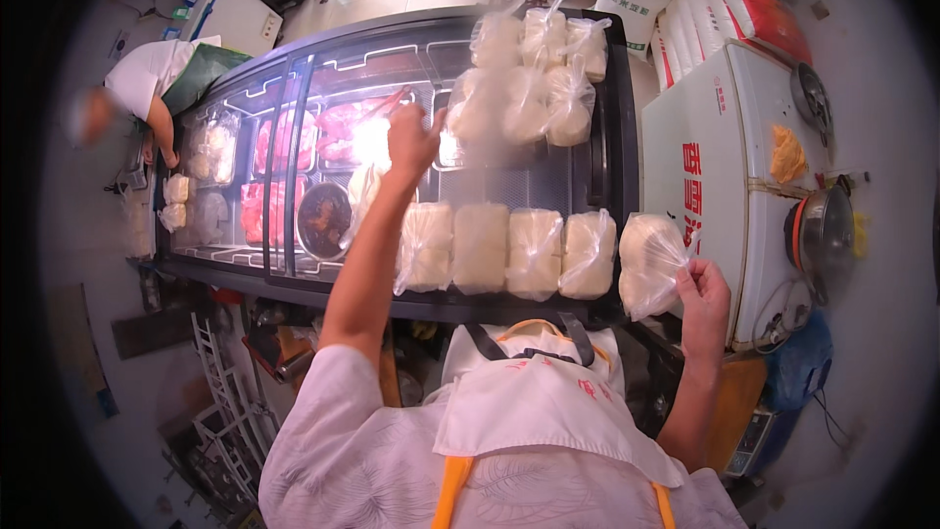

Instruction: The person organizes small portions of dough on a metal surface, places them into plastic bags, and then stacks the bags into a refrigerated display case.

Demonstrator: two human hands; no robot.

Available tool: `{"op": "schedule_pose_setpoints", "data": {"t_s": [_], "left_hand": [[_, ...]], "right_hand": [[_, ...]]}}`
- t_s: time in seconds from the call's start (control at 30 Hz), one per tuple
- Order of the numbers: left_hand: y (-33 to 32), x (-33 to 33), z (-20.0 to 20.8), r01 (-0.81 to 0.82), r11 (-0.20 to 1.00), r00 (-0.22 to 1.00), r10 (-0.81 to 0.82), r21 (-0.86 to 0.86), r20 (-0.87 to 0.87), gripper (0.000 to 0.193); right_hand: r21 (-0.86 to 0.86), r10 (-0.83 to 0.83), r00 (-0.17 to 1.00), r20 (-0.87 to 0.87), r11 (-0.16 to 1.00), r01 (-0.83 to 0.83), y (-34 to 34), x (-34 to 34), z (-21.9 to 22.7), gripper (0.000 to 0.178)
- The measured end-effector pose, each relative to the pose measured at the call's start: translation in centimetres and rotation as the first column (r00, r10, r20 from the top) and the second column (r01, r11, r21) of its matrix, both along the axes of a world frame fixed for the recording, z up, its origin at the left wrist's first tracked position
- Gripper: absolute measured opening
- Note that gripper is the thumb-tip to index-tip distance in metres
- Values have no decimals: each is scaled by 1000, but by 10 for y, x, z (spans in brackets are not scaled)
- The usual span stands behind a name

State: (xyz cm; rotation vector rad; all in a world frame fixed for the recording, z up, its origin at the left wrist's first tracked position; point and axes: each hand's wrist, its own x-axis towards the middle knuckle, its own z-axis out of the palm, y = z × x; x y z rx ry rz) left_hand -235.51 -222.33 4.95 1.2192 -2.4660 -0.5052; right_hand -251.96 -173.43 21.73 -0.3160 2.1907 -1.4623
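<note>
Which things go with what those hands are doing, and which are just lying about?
Seem in use:
clear bag of pale food, in the right hand
near row of pale bags
display case, below the left hand

Seemingly just lying about:
stacked sacks
round pan
metal pot

the bag i hold is see-through, its contents creamy white; the bagged blocks in the row and the rounder bagged lumps share that cream. the display case is framed in black, with bright pink and red meat and dark brown food inside.

my shirt is pale lilac-white with fine grey feathery leaves. my off-white apron has red print and orange straps.

the freezer is white with red lettering, the cloth orange-yellow, the bulging plastic blue. a co-worker wears a white top and green apron.
</note>
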Motion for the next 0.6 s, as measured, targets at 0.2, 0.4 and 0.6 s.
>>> {"op": "schedule_pose_setpoints", "data": {"t_s": [0.2,0.4,0.6], "left_hand": [[-10,-105,-55,-27,983,998,36,-184,45,53],[-23,-96,-48,15,996,988,-2,87,-157,35],[-42,-68,-25,-40,999,989,35,-27,-142,30]], "right_hand": [[21,3,1000,-4,1000,-3,-23,-27,0,9],[49,-6,1000,31,999,5,-27,-41,-15,9],[66,4,998,69,998,-8,-41,-49,-19,5]]}}
